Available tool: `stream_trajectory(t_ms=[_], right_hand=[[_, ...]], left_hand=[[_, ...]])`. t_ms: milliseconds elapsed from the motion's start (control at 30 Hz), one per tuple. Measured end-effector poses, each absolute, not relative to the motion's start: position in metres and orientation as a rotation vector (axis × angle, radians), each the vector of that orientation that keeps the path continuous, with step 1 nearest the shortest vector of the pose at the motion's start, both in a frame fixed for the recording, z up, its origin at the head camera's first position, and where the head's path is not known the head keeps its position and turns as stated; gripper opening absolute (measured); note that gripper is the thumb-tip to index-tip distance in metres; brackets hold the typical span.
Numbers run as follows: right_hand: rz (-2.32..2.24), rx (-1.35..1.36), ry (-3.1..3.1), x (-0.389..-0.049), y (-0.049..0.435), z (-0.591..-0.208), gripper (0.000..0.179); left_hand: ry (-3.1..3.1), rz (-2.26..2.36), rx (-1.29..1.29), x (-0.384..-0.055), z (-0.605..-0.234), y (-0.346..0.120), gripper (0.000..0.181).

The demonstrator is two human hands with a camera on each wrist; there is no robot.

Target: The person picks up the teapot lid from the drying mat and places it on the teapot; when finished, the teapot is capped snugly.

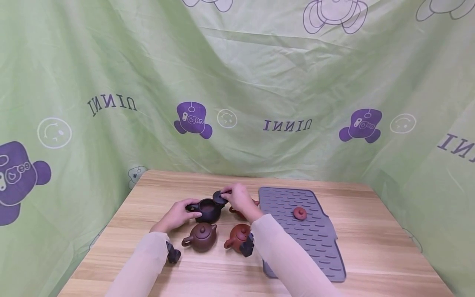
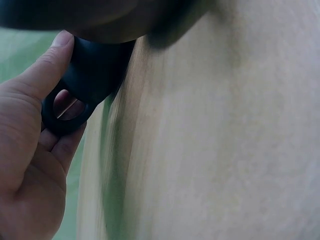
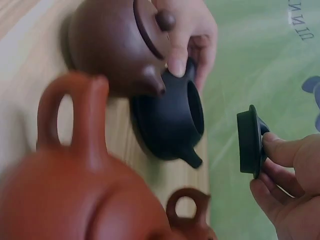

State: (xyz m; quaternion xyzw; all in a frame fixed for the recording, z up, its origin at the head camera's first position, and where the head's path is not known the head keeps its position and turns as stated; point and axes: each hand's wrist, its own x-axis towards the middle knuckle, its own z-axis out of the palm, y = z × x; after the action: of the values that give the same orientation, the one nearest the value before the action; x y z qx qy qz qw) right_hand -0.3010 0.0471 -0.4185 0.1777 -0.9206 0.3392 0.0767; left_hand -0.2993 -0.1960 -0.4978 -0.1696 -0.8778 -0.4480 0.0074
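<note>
A black teapot (image 1: 209, 211) stands uncovered at the table's middle left, its spout to the right. My left hand (image 1: 177, 214) grips it at the handle side, thumb and fingers around the body beside the looped handle (image 2: 67, 120). My right hand (image 3: 295, 180) pinches the black lid (image 3: 248, 142) by its knob and holds it in the air, up and to the right of the teapot's opening. In front of the black pot sits a brown lidded teapot (image 1: 202, 237). To its right is a reddish-orange teapot (image 1: 237, 236), partly covered by the right wrist's camera.
A second reddish teapot (image 3: 192, 215) stands behind the right forearm, mostly hidden in the head view. On the right, a grey mat (image 1: 315, 243) lies flat with a small red lid (image 1: 299, 213) on it. A green printed cloth (image 1: 237, 82) hangs behind the wooden table (image 1: 382, 247).
</note>
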Motion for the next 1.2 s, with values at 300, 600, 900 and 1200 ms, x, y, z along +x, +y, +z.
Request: stream_trajectory(t_ms=[300, 600, 900, 1200], right_hand=[[0.984, 0.548, -2.774, -0.303, 0.018, -0.43, 0.004], [0.966, 0.483, -2.815, -0.301, 0.003, -0.44, 0.005], [0.963, 0.488, -2.821, -0.301, -0.002, -0.444, 0.003], [0.921, 0.484, -2.827, -0.301, -0.005, -0.451, 0.004]], left_hand=[[-2.744, -1.421, -0.521, -0.3, -0.501, -0.196, 0.05], [-2.745, -1.415, -0.517, -0.299, -0.503, -0.197, 0.05], [-2.73, -1.43, -0.531, -0.3, -0.501, -0.194, 0.052], [-2.725, -1.426, -0.527, -0.301, -0.502, -0.196, 0.049]])
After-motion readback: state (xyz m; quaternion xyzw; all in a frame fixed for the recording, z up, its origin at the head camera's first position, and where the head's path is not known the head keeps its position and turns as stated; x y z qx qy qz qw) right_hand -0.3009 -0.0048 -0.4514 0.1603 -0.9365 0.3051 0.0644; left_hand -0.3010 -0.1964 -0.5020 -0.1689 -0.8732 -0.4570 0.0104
